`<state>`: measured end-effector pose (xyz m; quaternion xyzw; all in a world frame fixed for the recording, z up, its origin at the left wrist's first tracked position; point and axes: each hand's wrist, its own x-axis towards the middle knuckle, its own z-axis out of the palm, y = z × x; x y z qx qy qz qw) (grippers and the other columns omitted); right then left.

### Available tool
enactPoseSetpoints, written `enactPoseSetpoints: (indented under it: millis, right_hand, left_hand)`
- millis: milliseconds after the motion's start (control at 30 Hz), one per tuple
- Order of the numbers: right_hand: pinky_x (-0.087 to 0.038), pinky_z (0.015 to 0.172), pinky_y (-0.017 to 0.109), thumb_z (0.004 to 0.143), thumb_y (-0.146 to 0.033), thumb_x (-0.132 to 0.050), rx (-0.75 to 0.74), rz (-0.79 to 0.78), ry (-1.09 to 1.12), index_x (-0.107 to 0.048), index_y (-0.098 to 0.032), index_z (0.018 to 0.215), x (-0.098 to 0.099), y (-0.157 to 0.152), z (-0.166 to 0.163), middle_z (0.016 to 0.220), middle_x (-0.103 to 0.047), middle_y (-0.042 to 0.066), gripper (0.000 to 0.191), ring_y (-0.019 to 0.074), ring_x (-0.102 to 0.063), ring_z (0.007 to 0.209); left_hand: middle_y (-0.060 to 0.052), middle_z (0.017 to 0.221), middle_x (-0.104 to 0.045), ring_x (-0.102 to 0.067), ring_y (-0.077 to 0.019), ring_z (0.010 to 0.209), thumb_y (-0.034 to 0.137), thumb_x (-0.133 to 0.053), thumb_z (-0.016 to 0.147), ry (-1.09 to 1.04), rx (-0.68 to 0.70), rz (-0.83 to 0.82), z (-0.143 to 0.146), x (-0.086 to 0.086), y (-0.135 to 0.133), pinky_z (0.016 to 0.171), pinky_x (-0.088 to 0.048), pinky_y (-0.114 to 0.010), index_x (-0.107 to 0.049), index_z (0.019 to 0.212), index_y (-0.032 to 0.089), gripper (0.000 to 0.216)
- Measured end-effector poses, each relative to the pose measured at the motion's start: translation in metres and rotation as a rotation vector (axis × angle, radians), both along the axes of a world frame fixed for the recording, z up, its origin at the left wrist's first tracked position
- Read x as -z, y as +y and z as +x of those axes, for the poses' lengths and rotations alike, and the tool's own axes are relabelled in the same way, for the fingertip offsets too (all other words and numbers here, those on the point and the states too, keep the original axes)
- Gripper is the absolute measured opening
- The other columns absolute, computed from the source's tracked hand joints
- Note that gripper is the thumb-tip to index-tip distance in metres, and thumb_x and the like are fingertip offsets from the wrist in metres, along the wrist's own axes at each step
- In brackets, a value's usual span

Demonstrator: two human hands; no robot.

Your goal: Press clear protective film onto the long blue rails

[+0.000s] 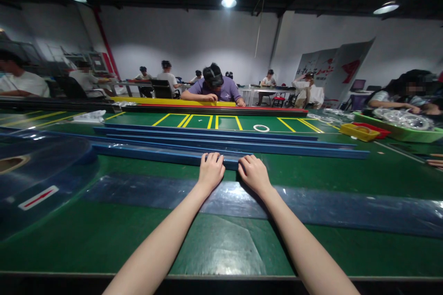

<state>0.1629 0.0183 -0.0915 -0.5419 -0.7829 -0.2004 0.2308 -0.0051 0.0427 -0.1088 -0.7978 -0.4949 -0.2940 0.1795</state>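
Observation:
A long blue plastic rail [159, 153] lies across the green table, its right end under my hands. My left hand [212, 170] rests over it with the fingers curled onto its top. At the rail's right end is my right hand [254, 173], fingers bent down around it; the thumb sides of both hands face each other across a short gap. Behind lie more blue rails [294, 147], roughly parallel. Between my forearms and the rail stretches a clear bluish plastic strip [238, 198], flat on the table.
A big roll of clear film [65, 170] with a red-arrow label occupies the left. Further back are a white ring [261, 128], yellow tape markings, black and red rails [221, 109], a yellow tray [360, 132] and a green tray [408, 133]. A person in purple [224, 90] works opposite.

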Motion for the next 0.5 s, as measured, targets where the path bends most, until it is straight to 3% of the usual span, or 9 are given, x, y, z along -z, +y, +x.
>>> enactPoseSetpoints:
  millis: [200, 433, 500]
  right_hand:
    - [-0.035, 0.077, 0.027, 0.085, -0.020, -0.042, -0.216, -0.046, -0.020, -0.057, -0.017, 0.102, 0.0012, -0.0021, -0.0081, 0.099, -0.062, 0.006, 0.023, 0.0170, -0.051, 0.091]
    - [-0.032, 0.070, 0.027, 0.087, -0.021, -0.038, 0.024, 0.005, 0.012, -0.060, -0.018, 0.080, -0.0036, -0.0013, -0.0004, 0.082, -0.062, 0.007, 0.024, 0.0173, -0.051, 0.079]
    - [-0.032, 0.069, 0.027, 0.087, -0.022, -0.038, 0.034, 0.006, 0.010, -0.060, -0.018, 0.078, -0.0039, -0.0013, 0.0008, 0.080, -0.062, 0.006, 0.024, 0.0171, -0.050, 0.079]
  left_hand:
    - [-0.009, 0.112, -0.057, -0.048, -0.0217, 0.106, 0.017, -0.046, 0.080, 0.063, 0.096, -0.046, -0.0004, -0.0013, -0.0008, 0.092, -0.033, -0.038, -0.054, 0.112, 0.019, 0.032]
    - [-0.009, 0.106, -0.058, -0.050, -0.0234, 0.099, 0.019, -0.045, 0.081, 0.040, -0.008, -0.032, -0.0007, -0.0018, -0.0025, 0.087, -0.034, -0.039, -0.057, 0.104, 0.019, 0.026]
    - [-0.009, 0.107, -0.059, -0.050, -0.0233, 0.099, 0.018, -0.045, 0.081, 0.032, -0.009, -0.029, -0.0008, -0.0014, -0.0019, 0.087, -0.034, -0.039, -0.057, 0.104, 0.018, 0.026]
